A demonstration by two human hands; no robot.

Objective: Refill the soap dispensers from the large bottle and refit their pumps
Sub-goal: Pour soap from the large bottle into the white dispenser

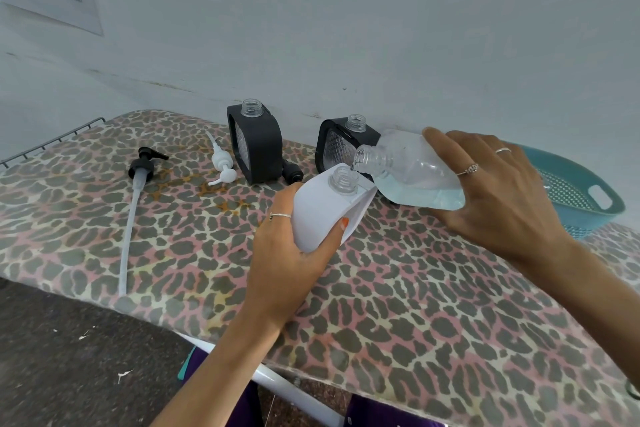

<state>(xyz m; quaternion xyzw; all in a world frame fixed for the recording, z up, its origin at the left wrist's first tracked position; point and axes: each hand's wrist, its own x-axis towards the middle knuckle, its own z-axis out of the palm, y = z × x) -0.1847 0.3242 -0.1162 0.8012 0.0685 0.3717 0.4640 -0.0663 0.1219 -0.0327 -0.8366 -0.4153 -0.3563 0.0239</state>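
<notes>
**Pour lined up: large bottle tipped over white dispenser**

Your left hand holds the white dispenser lifted and leaned toward the right, so its open neck sits just under the mouth of the large bottle. Left grip is clamped on the dispenser body: thumb across the front face, fingers wrapped behind.

Your right hand holds the large bottle tipped almost flat, mouth pointing left and down at the dispenser neck. Right grip is closed over the bottle's rear, fingers spread across the top, thumb hidden underneath. The blue soap pools low in the body; you can't tell whether any is at the mouth yet. Judgement: pour about to start or just starting, needs more tilt.

Two black dispensers, one at the back centre and one behind the bottle, stand on the worktop near the wall, necks open, waiting. The pumps lie out of the way to the left: a black pump with a long tube and a white pump. A teal basket sits at the far right.
</notes>
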